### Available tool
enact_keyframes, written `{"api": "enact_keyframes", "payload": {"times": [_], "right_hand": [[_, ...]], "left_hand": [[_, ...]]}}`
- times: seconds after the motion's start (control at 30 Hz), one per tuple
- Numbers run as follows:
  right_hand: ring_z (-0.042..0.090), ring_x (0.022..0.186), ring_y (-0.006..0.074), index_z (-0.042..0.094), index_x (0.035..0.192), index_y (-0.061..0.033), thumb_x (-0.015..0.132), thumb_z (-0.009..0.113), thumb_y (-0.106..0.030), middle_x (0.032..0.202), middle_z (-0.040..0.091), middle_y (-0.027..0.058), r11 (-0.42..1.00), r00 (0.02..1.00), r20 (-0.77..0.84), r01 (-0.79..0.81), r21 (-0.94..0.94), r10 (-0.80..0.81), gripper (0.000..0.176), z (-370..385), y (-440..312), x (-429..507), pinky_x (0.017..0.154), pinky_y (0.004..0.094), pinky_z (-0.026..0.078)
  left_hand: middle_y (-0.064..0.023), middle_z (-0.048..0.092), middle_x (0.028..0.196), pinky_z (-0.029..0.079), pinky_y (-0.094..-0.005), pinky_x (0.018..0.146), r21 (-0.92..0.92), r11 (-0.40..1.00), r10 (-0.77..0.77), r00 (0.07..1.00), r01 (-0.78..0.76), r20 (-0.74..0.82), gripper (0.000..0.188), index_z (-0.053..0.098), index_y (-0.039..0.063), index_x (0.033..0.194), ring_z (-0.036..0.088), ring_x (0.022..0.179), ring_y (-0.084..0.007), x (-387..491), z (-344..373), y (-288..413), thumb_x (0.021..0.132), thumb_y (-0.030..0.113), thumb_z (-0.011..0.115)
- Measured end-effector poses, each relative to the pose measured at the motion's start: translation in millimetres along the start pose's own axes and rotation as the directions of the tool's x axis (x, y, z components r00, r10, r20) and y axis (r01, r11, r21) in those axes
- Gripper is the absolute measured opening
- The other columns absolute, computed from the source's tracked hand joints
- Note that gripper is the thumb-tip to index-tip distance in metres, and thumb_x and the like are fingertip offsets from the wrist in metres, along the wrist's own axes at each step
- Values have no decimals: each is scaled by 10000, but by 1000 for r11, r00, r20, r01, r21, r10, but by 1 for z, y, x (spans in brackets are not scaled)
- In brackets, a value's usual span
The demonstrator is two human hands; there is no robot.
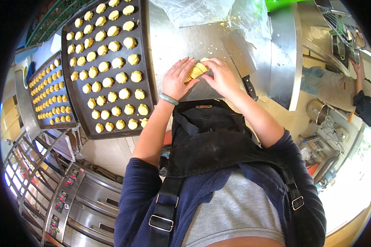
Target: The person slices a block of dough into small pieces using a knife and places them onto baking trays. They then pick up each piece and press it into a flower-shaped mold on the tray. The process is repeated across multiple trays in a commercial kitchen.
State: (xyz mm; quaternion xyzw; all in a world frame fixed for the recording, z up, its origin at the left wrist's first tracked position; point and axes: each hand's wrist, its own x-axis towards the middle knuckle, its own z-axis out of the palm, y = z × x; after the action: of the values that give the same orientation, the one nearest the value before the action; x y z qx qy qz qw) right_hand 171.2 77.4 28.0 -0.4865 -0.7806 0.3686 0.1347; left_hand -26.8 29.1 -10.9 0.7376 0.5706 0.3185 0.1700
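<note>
A roll of thin yellow dough slices (197,72) lies slantwise on the steel worktop (201,40), between my hands. My left hand (181,75) lies over the roll's left end, with its fingers together and the thumb along the near side. At the right end, my right hand (221,75) pinches the slices between thumb and fingers. A knife with a black handle (249,87) rests just right of my right hand, its blade pointing away. To the left, a dark baking tray (108,135) bears rows of yellow dough pieces.
A second filled tray (54,125) stands farther left. Plastic sheeting (198,12) with crumbs covers the worktop's far side. A steel deck oven (89,197) is at the lower left. On the right, another person (337,89) stands near a metal bowl (317,111).
</note>
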Motion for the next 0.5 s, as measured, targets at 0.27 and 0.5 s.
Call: {"api": "enact_keyframes", "payload": {"times": [0.27, 0.5], "right_hand": [[676, 999, 304, 665, 1194, -18, 832, 730, -62, 1153, 656, 151, 950, 983, 38, -183, 253, 180, 371, 3, -17, -2, 889, 377, 541], [684, 987, 284, 675, 1210, -20, 843, 707, -31, 1147, 672, 159, 958, 995, -6, -97, 270, 103, 368, -19, -38, -2, 878, 368, 547]], "left_hand": [[-112, 714, 1173, 556, -392, 941, -80, 997, 10, 1000, -9, 13, 526, 657, 89, 1277, 691, 1078, -287, -4, 2, -2, 798, 253, 799], [-154, 711, 1154, 558, -379, 885, -379, 903, -212, 977, 201, 14, 526, 653, 43, 1279, 697, 1014, -317, -3, -5, 2, 794, 155, 821]]}}
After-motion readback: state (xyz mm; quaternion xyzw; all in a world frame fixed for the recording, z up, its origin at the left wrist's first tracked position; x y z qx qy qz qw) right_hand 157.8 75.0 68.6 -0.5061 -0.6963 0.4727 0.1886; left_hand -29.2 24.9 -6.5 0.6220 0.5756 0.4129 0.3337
